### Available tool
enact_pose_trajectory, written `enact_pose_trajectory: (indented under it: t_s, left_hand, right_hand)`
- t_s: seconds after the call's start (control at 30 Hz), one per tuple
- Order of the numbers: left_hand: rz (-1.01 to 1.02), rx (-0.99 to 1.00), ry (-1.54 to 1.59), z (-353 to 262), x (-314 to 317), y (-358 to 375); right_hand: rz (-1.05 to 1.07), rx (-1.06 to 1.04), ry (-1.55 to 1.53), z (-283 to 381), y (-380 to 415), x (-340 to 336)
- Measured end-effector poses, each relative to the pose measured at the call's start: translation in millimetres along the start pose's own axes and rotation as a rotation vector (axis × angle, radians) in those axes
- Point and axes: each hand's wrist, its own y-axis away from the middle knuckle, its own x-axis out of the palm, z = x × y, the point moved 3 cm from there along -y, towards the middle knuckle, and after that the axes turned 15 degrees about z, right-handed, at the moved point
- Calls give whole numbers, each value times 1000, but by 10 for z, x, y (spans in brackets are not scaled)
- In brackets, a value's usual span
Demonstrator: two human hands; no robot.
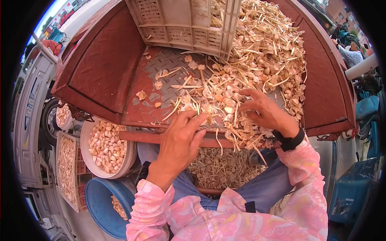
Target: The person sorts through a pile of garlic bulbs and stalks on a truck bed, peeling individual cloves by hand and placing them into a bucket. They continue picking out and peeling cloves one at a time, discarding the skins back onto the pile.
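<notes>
My left hand [183,138] is at the front edge of a red metal truck bed [140,102], its fingers stretched out against dry garlic stalks and skins. No held thing shows in it. To the right, my right hand [267,112] is over the near side of the garlic heap [261,52], fingers curved and apart. Between the two hands lie loose garlic cloves [229,109], papery skins and thin stalks. The heap mixes cloves, skins and stalks, and climbs toward the back right of the bed.
A pale plastic crate [185,30] stands tilted at the back of the bed. At lower left are a white bucket [130,154] of cloves, a blue bucket [96,201] with some cloves, and a crate [66,172] of garlic. Stalks and skins [225,166] lie below, between my legs.
</notes>
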Motion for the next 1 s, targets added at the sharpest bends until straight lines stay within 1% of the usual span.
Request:
enact_pose_trajectory:
  t_s: [0.03,0.1,0.13,0.2,0.23,0.3,0.33,0.43,0.53,0.57,0.63,0.73,0.77,0.83,0.87,1.0]
  left_hand:
    - [3,42,-47,-66,186,-187]
    - [37,44,-68,-57,516,-429]
    - [42,18,-92,-65,588,-506]
    - [61,-34,-142,-74,686,-613]
    - [83,-13,-190,-79,710,-687]
    - [132,29,-279,-84,747,-831]
    - [200,-10,-290,-55,772,-872]
    - [238,-3,-243,-13,760,-939]
    - [206,3,-156,63,754,-916]
    - [210,-18,-91,82,746,-902]
    - [214,-55,33,107,705,-887]
    - [260,-261,602,167,702,-748]
    - [241,-248,716,159,697,-700]
    - [203,-220,942,133,683,-620]
    - [195,-197,963,120,673,-602]
    - [125,-98,1024,-1,620,-529]
  right_hand:
    - [11,25,-10,-33,40,-38]
    - [27,66,-34,-84,102,-91]
    - [2,63,9,-95,125,-109]
    - [38,144,9,-94,155,-128]
    - [58,184,8,-95,156,-119]
    - [-64,165,-43,-34,108,-97]
    - [-124,152,-62,-6,88,-101]
    - [33,58,1,78,80,75]
    - [56,184,31,64,128,86]
    - [71,217,40,47,147,77]
    - [-28,201,23,11,153,75]
    - [-211,146,-22,-8,86,42]
    - [-270,120,-42,1,39,40]
    - [-182,131,-5,-33,-109,117]
    - [-141,137,16,-42,-170,151]
    - [-107,155,61,17,-254,235]
